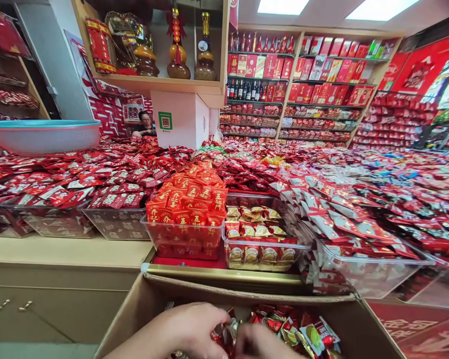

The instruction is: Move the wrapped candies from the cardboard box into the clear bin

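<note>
Low in the head view, both my hands reach into an open cardboard box point(254, 295) that holds loose wrapped sweets point(273, 324) in red and gold, one with a green fruit picture. My left hand point(194, 324) has its fingers curled round a few red and silver wrapped sweets point(224, 335). Close on its right is my right hand point(260, 341), smeared by motion and partly cut off by the bottom edge. Its fingertips point down at the same sweets, and what it grips is hidden. Just beyond the box stands a clear bin point(265, 244) of similar red and gold sweets in rows.
Left of that bin is a clear bin heaped with orange-red packets point(189, 204). More bins of red packets point(351, 214) stretch right and back. A blue and white basket point(41, 137) rests on the heap at left. A person point(144, 124) is behind the display. Bottles point(177, 55) fill a cabinet above.
</note>
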Available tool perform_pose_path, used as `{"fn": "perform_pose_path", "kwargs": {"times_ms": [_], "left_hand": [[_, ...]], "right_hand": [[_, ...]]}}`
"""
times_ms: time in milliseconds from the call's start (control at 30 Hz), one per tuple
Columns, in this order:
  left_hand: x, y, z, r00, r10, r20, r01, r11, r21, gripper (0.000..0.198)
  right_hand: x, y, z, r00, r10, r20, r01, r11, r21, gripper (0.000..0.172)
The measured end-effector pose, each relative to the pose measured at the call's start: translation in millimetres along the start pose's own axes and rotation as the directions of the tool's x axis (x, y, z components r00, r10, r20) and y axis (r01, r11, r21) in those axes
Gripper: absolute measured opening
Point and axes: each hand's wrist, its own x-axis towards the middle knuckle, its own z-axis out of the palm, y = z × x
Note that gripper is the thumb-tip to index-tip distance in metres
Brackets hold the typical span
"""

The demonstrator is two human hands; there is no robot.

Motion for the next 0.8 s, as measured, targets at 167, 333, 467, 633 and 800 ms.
{"fn": "perform_pose_path", "kwargs": {"times_ms": [167,333,467,633,800], "left_hand": [[6,6,-4.5,0.990,0.138,-0.007,-0.124,0.861,-0.493,0.035],[8,10,-12.0,0.977,0.192,-0.090,-0.194,0.636,-0.747,0.040],[4,18,-14.2,0.961,0.264,-0.086,-0.205,0.467,-0.860,0.049],[4,28,-11.9,0.978,0.189,-0.088,-0.161,0.412,-0.897,0.041],[4,26,-13.1,0.981,0.159,-0.112,-0.156,0.297,-0.942,0.049]], "right_hand": [[-6,-29,-36,0.995,-0.045,-0.086,0.067,0.960,0.272,0.016],[-17,-46,-48,0.968,-0.105,-0.227,0.153,0.967,0.205,0.020],[-21,-50,-54,0.931,-0.143,-0.336,0.193,0.974,0.122,0.020],[-18,-52,-60,0.929,-0.099,-0.357,0.226,0.916,0.332,0.022],[-19,-53,-59,0.902,-0.095,-0.422,0.279,0.874,0.398,0.021]]}}
